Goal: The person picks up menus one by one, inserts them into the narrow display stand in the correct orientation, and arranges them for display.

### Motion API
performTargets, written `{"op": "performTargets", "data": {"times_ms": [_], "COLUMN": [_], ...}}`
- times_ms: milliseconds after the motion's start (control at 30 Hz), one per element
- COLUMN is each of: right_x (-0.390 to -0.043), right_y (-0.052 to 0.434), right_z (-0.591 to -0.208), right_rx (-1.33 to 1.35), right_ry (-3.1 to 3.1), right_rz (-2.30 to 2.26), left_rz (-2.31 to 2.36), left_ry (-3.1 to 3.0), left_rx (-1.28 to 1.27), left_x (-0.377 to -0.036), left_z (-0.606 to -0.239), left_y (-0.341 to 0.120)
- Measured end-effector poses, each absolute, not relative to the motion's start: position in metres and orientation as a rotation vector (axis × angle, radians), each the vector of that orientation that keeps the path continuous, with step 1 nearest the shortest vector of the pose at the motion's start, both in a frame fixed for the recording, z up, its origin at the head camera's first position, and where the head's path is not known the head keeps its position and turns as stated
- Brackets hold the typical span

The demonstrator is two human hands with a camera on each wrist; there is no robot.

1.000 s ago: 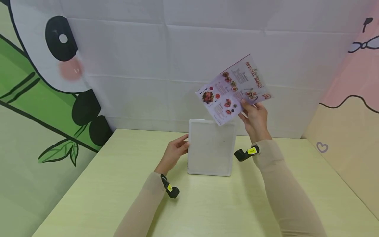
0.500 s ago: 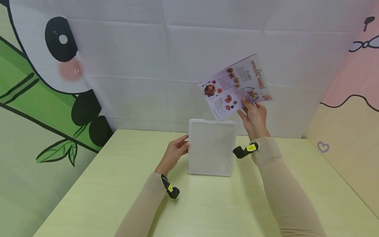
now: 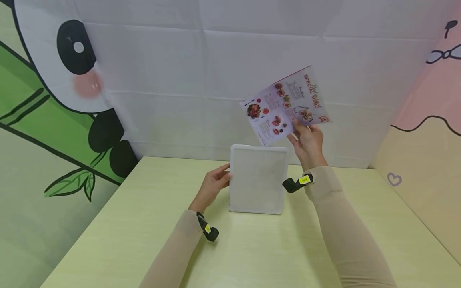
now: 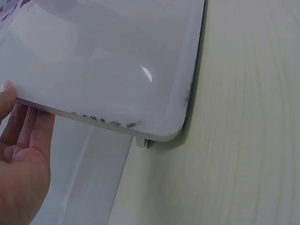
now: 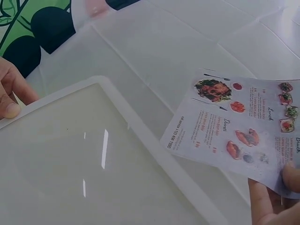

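My left hand [image 3: 212, 185] steadies the clear stand [image 3: 257, 179] upright on the surface [image 3: 144, 240], fingers on its left edge; my right hand [image 3: 307, 144] pinches the menu sheet [image 3: 284, 106] above it, not yet inserted.

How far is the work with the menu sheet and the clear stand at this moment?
Done: the clear stand stands upright on the table, steadied at its left edge by the left hand. In hand: the right hand pinches the menu sheet in the air, tilted, above the stand's top edge. Left: the sheet is not yet inside; the stand looks empty.
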State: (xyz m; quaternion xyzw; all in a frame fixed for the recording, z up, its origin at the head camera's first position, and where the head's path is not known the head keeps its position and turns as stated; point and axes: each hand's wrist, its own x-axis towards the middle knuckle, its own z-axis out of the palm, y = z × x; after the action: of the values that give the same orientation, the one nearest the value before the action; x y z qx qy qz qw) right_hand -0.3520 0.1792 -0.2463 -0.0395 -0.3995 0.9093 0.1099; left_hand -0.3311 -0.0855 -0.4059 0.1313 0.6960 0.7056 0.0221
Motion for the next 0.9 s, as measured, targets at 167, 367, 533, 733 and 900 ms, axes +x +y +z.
{"op": "performTargets", "data": {"times_ms": [167,367,533,733,900], "right_x": [-0.3526,-0.3527,-0.3533,-0.3524,-0.3516], "right_y": [0.1779,0.1776,0.1773,0.1773,0.1776], "right_z": [-0.2481,-0.2505,-0.2521,-0.2544,-0.2553], "right_rx": [-0.137,-0.155,-0.155,-0.169,-0.186], "right_ry": [-1.216,-1.271,-1.339,-1.364,-1.395], "right_rz": [2.654,2.640,2.617,2.610,2.607], "left_rz": [2.172,2.156,2.166,2.165,2.160], "left_ry": [2.167,2.177,2.171,2.173,2.181], "left_rx": [0.395,0.384,0.386,0.394,0.397], "left_x": [-0.3305,-0.3289,-0.3287,-0.3291,-0.3289], "left_z": [-0.4044,-0.4024,-0.4021,-0.4033,-0.4032], "left_y": [-0.0855,-0.0851,-0.0851,-0.0857,-0.0859]}}
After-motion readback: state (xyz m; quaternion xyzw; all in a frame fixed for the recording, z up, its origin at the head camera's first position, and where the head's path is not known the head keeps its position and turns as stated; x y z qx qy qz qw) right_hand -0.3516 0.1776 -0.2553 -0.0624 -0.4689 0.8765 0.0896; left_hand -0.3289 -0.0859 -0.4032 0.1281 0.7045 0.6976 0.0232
